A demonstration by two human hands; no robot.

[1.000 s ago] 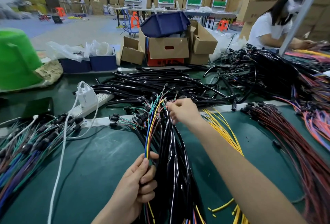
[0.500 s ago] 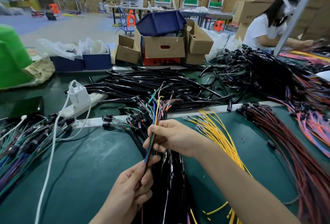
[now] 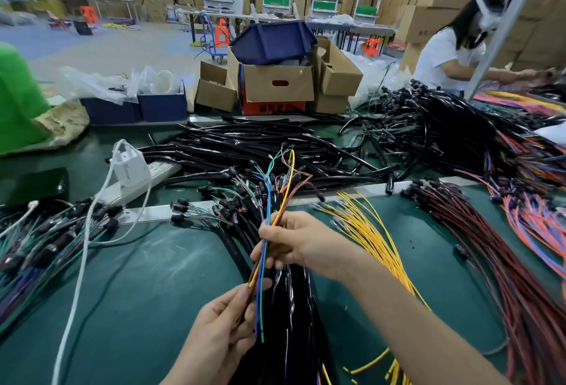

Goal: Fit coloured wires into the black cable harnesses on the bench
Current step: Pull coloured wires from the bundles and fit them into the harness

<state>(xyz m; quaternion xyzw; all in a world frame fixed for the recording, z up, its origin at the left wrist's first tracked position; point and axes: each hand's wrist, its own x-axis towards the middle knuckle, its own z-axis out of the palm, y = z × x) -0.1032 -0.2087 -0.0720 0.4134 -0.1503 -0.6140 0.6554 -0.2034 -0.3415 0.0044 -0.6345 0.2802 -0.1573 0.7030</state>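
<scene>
Both hands pinched a small bunch of coloured wires (image 3: 266,249) above the black cable harnesses (image 3: 291,308) on the green desk (image 3: 147,292): the right hand (image 3: 298,245) higher up, the left hand (image 3: 220,332) lower down.

The right hand (image 3: 301,243) has slid down the coloured wires (image 3: 269,200) toward the left hand (image 3: 226,329)

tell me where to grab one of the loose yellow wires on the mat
Pinch a yellow wire on its insulation just behind the far tip, coming from above. There the strands fan apart on the green mat; nearer you they bunch together and run under the right forearm.
</scene>
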